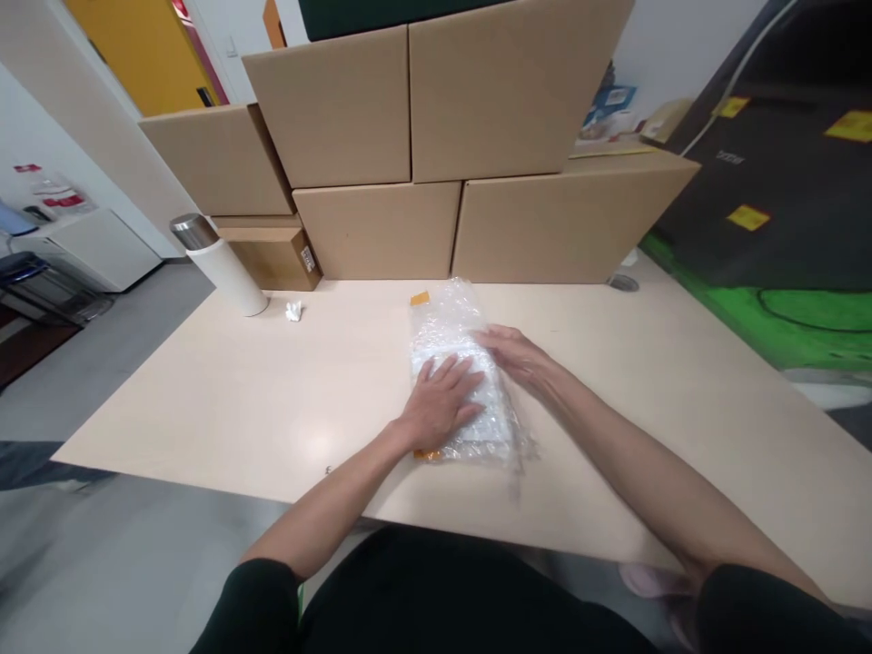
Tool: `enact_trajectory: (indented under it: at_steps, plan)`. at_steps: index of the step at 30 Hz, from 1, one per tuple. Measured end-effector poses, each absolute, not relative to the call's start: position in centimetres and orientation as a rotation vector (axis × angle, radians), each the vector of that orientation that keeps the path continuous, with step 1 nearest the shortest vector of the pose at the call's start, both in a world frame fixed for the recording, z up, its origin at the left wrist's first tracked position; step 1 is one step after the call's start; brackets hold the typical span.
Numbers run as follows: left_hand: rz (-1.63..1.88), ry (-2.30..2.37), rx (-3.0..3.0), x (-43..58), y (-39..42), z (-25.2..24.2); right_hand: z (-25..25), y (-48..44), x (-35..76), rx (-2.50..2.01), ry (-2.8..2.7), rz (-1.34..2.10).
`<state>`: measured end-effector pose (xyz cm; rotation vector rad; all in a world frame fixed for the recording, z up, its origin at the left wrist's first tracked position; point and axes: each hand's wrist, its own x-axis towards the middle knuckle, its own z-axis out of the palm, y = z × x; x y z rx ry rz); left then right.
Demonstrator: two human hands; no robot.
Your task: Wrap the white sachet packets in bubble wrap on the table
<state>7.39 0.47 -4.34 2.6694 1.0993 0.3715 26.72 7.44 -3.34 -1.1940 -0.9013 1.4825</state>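
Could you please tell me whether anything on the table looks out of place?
A crumpled white scrap lies loose on the table beside the white bottle, away from the bubble-wrapped item under the left hand; it looks like stray litter.

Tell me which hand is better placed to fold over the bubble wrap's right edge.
Right, I'd judge: the right hand is at the right edge of the bubble wrap, while the left hand lies flat over the pale wrapped item, apparently steadying it.

One head-worn view looks forward and down at the hands (441, 402) and table (341, 363) from close above.
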Motion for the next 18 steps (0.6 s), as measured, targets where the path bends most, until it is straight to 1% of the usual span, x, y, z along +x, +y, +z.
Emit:
enact_trajectory:
  at_steps: [3, 7, 12, 15, 18]
  plan:
    - [0.391, 1.110, 2.647, 7.4, 0.3, -4.5, -3.3, 5.6, 25.7, -1.170, -0.871, 1.545]
    - [0.456, 1.172, 2.609, 7.1, 0.6, -4.1, -2.9, 3.6, 25.2, -1.175, -0.831, 1.453]
    - [0.572, 1.416, 2.564, 5.4, 3.1, -0.7, -1.3, 1.1, 25.6, -1.070, -0.989, 1.428]
    - [0.483, 1.291, 2.540, 3.7, 4.1, 2.4, 0.3, -0.3, 25.6, -0.945, -1.120, 1.459]
    - [0.424, 0.994, 2.260, 2.3, 3.8, 5.1, 1.8, -1.1, 25.4, -0.886, -1.144, 1.420]
